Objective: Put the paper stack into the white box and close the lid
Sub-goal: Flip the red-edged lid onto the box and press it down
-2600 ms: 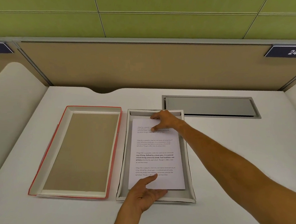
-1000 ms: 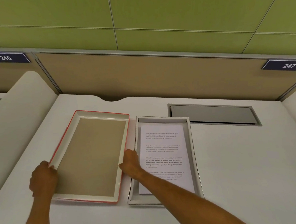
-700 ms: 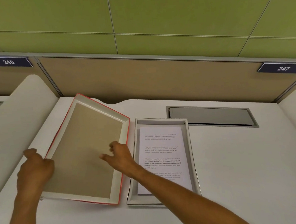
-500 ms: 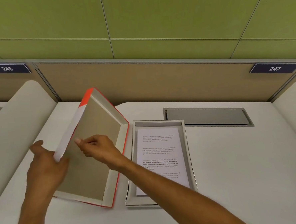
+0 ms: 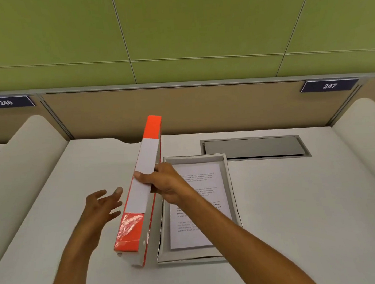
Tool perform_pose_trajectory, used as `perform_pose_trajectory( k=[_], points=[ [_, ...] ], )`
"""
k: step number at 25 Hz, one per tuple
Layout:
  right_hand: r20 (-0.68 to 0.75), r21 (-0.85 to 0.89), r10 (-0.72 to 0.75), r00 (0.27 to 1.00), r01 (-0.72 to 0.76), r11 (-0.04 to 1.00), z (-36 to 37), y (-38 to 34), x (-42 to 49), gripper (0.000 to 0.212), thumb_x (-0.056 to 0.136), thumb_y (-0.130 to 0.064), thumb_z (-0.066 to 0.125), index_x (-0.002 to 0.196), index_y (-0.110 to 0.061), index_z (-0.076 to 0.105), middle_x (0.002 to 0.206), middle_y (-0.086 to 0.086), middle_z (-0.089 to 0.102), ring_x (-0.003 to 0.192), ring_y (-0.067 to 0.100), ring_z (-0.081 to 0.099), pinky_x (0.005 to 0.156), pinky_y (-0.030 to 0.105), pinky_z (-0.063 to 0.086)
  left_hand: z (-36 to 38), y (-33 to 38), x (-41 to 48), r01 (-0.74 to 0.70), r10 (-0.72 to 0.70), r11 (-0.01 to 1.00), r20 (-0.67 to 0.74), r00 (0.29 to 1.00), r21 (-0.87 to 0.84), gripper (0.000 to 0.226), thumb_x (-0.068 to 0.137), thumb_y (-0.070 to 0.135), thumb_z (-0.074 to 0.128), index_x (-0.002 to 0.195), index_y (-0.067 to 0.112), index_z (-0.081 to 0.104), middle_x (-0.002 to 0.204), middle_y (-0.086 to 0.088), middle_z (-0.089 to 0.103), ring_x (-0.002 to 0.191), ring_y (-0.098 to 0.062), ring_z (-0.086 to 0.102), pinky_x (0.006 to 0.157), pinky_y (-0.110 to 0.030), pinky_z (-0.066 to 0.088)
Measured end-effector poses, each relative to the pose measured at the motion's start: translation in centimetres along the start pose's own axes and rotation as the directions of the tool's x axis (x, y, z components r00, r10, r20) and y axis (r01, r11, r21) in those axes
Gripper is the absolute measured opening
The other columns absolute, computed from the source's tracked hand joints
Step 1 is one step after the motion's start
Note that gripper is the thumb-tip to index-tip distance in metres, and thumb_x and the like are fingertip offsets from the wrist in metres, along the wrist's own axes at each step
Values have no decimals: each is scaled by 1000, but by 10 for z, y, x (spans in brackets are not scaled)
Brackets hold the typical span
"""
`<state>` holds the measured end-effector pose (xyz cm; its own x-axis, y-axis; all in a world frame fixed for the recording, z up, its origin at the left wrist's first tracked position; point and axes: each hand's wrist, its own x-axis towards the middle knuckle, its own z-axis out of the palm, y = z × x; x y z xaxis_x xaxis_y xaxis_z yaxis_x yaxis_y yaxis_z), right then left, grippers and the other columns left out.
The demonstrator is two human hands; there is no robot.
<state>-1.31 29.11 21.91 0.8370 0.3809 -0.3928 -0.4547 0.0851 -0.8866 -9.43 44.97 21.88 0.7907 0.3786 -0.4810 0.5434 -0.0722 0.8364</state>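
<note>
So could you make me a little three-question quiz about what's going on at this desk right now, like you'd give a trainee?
1. True or false: the lid lies flat on the desk.
2. Which hand grips the lid? A) left B) right C) both
3. Fill in: the paper stack lies inside the ____.

Key:
1. False. It stands on its long edge, just left of the white box.
2. B. The right hand clasps its top edge; the left hand is open beside it, not touching.
3. White box.
</note>
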Motion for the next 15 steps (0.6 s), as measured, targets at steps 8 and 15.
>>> perform_pose_trajectory(
  k=[8, 15],
  points=[
    [182, 162, -35, 983, 5, 987, -80, -11, -42, 25, 92, -12, 61, 116, -4, 61, 114, 8, 68, 107, 23, 64, 95, 36, 55, 36, -85, 69, 189, -154, 971, 223, 962, -145, 62, 91, 57, 45, 131, 11, 55, 127, -17, 64, 113, -35, 62, 97, -52, 51],
    [-53, 21, -68, 996, 70, 997, -178, 7, -71, 40, 88, -28, 69, 119, -4, 64, 116, 10, 72, 105, 26, 69, 94, 40, 56, 63, -78, 65, 46, -16, 991, 230, 973, -124, 48, 93, 55, 47, 124, 22, 63, 117, -13, 72, 104, -37, 69, 89, -52, 56]
  ],
)
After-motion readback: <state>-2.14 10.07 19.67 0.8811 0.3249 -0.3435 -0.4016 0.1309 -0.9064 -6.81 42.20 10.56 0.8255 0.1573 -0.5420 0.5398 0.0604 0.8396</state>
